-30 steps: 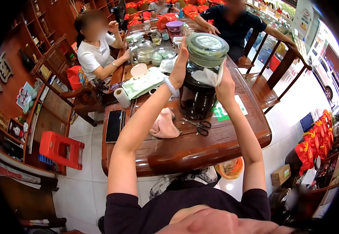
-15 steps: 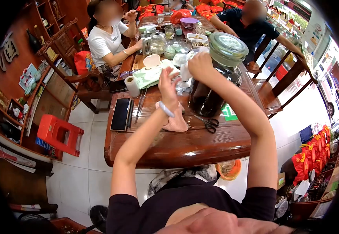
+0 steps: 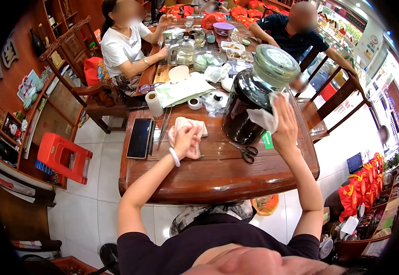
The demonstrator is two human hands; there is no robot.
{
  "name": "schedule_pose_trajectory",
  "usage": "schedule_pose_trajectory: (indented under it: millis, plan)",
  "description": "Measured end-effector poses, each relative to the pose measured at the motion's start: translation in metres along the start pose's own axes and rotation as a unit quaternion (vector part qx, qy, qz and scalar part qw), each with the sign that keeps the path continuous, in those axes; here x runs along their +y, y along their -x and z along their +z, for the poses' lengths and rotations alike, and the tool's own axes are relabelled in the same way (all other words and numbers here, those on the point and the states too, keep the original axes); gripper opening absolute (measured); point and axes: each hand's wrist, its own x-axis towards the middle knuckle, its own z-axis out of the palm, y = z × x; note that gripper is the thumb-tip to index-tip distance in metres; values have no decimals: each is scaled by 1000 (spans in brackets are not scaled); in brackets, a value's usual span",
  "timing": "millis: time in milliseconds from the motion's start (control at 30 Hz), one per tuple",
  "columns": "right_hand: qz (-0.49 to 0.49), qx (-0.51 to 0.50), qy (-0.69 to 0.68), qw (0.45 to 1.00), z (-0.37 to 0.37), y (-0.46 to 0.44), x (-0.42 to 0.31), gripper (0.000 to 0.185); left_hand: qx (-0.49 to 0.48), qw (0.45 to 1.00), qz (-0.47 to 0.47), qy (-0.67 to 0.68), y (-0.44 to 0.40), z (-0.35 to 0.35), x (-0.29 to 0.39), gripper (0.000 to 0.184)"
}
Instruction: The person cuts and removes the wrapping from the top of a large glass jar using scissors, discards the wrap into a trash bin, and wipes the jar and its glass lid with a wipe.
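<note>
A large glass jar of dark liquid stands on the table, with a wide glass lid on top. My right hand is at the jar's right side, a crumpled white tissue between its fingers and the glass. Over a folded pink cloth is my left hand, its fingers loosely bent and apart; whether they touch the cloth is unclear. Black scissors and a green card lie near the jar's base. A phone and long tweezers are left of the cloth.
A paper roll, a tape roll and a green-white packet lie farther back on the wooden table. Beyond are a glass teapot and bowls. Two people sit at either side. A red stool stands left.
My right hand has moved from the left of the lid round to the jar's right side with the tissue. My left hand has come down from the air to the pink cloth.
</note>
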Motion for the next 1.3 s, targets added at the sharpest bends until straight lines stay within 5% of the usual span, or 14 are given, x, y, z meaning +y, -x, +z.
schedule_pose_trajectory:
  millis: [100, 267, 300, 367, 400, 500, 867, 1033, 1067, 1100, 1167, 1233, 1267, 1300]
  plan:
    - [149, -41, -177, 972, 11, 1, 42, 58, -15, 996, -44, -74, 7, -1, 29, 18]
    - [121, -81, -418, 897, 34, -29, 82, 76, -26, 980, 192, -47, -1, 57, 86, 41]
    - [154, -134, -516, 832, 33, -38, 85, 65, -16, 956, 277, -93, -12, 68, 94, 51]
    - [224, -191, -535, 792, 49, -46, 111, 53, -46, 933, 339, -113, -9, 98, 134, 70]
    - [163, -147, -510, 832, 62, -49, 120, 52, -43, 914, 379, -137, -16, 109, 145, 72]
    - [154, -93, -533, 827, 76, -61, 135, 45, -52, 894, 415, -159, -29, 140, 169, 88]
    - [151, -86, -729, 662, 91, -148, 122, 24, -90, 885, 446, -101, -49, 157, 146, 70]
    - [305, -121, -832, 447, 60, -127, 101, 18, -64, 889, 446, -83, -51, 155, 141, 66]
    - [158, 0, -672, 723, 70, -124, 104, 18, -64, 896, 433, -80, -50, 155, 141, 65]
    - [115, 176, -364, 907, 78, -121, 106, 18, -65, 898, 429, -70, -53, 155, 139, 62]
    - [173, 65, -115, 976, 67, -120, 102, 18, -70, 897, 430, -75, -47, 159, 143, 57]
    - [60, 192, -397, 895, 64, -97, 93, 16, -83, 893, 434, -87, -46, 160, 143, 51]
    - [14, 257, -333, 907, 67, -80, 84, 20, -83, 892, 438, -81, -48, 160, 143, 52]
    - [-6, 122, -278, 953, 65, -57, 83, 28, -81, 891, 441, -73, -50, 159, 142, 54]
